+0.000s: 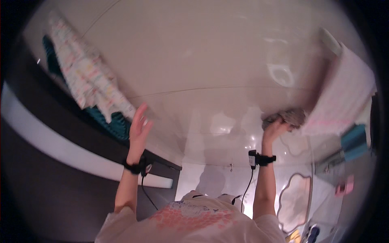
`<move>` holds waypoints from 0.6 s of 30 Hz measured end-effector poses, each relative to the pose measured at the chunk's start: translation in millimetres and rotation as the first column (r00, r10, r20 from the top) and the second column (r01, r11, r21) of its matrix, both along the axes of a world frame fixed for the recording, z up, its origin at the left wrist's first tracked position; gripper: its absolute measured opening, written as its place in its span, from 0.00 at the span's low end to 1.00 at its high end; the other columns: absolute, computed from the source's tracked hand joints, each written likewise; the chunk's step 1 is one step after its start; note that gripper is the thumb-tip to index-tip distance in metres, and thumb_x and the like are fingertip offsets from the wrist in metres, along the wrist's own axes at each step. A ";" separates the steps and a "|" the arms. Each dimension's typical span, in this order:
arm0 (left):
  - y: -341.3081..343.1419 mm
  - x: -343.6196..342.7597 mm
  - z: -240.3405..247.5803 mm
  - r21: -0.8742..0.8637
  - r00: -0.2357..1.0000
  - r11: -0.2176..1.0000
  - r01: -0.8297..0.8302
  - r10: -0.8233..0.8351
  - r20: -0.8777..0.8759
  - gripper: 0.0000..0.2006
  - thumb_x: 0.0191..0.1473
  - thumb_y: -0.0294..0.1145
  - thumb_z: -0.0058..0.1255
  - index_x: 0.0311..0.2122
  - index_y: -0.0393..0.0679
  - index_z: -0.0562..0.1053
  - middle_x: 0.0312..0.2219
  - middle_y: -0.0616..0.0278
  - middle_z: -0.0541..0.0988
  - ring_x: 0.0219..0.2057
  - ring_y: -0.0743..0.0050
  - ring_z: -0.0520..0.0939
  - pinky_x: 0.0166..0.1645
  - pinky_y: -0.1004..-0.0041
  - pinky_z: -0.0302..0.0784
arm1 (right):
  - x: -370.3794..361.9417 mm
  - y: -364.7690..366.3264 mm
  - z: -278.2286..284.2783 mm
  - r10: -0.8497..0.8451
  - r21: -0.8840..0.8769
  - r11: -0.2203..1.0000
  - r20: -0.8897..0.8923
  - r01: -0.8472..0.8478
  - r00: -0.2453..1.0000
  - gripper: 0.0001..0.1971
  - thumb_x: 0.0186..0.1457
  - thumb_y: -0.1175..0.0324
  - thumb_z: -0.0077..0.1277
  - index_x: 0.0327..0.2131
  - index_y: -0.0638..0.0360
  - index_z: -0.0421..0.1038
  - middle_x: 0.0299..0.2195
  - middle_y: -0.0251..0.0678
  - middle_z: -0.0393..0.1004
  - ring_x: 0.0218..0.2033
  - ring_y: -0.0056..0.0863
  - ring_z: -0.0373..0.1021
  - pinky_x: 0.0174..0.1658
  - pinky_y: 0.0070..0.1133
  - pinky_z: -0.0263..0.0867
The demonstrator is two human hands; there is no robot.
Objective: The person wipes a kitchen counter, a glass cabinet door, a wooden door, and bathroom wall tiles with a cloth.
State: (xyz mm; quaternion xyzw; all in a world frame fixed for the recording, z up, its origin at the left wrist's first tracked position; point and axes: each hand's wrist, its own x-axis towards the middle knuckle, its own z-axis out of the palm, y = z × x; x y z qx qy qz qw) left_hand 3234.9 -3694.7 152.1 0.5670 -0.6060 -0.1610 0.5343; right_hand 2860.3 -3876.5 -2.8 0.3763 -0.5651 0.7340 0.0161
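My left hand (139,126) is raised with its fingers stretched out and holds nothing. Close beside it are a pale patterned cloth (83,67) with small coloured marks and a teal ribbed fabric (115,124) partly under it. On the other side, my right hand (276,129) has its fingers curled against a crumpled grey-brown cloth (295,116) and grips it. Blur and the cloth's folds hide some of the fingertips. A pale pink and white cloth (344,91) hangs just right of that hand. Both wrists wear black straps with cables.
Dark furniture with a white stripe (97,162) runs along the left. A glossy tiled surface (194,60) with reflections stretches ahead. At right are a blue item (354,141), a small pink object (344,186) and a wavy-edged mirror-like panel (295,202).
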 end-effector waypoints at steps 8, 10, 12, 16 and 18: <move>-2.5 11.2 51.6 -0.196 0.994 0.980 -0.035 0.014 -0.108 0.30 0.56 0.27 0.45 0.63 0.44 0.52 0.60 0.58 0.57 0.56 0.64 0.66 0.57 0.71 0.61 | 15.8 37.6 103.1 -0.025 -0.196 0.981 -0.142 -0.003 0.990 0.23 0.57 0.69 0.40 0.54 0.71 0.57 0.52 0.60 0.52 0.54 0.53 0.52 0.58 0.38 0.44; 7.7 21.1 50.9 -0.240 0.993 0.970 -0.038 0.010 -0.115 0.30 0.56 0.27 0.45 0.63 0.44 0.51 0.60 0.58 0.57 0.56 0.64 0.66 0.57 0.70 0.61 | 24.3 58.2 136.1 -0.055 -0.278 0.961 -0.197 -0.002 0.979 0.21 0.57 0.69 0.40 0.52 0.70 0.59 0.51 0.57 0.53 0.53 0.53 0.54 0.57 0.38 0.47; 19.6 17.0 53.4 -0.279 0.992 0.958 -0.071 0.038 -0.122 0.28 0.59 0.31 0.41 0.63 0.43 0.51 0.61 0.57 0.56 0.57 0.61 0.65 0.58 0.67 0.61 | 22.7 62.4 156.0 -0.135 -0.348 0.937 -0.321 0.016 0.937 0.19 0.56 0.69 0.41 0.49 0.70 0.63 0.51 0.55 0.55 0.53 0.51 0.54 0.57 0.37 0.47; 27.3 6.4 50.5 -0.311 0.990 0.950 0.017 -0.060 -0.130 0.30 0.62 0.48 0.35 0.64 0.46 0.50 0.62 0.53 0.54 0.59 0.56 0.63 0.60 0.61 0.58 | 44.5 70.6 221.4 -0.210 -0.455 0.890 -0.476 -0.035 0.854 0.16 0.54 0.67 0.46 0.45 0.61 0.69 0.47 0.56 0.60 0.51 0.53 0.57 0.56 0.41 0.51; 38.4 -9.1 42.7 -0.290 0.986 0.956 0.046 -0.090 -0.140 0.30 0.62 0.50 0.34 0.64 0.46 0.49 0.62 0.53 0.54 0.59 0.55 0.63 0.60 0.61 0.58 | 69.6 85.7 241.7 -0.273 -0.513 0.855 -0.575 -0.079 0.771 0.11 0.52 0.70 0.46 0.40 0.57 0.71 0.45 0.58 0.63 0.50 0.57 0.57 0.54 0.43 0.52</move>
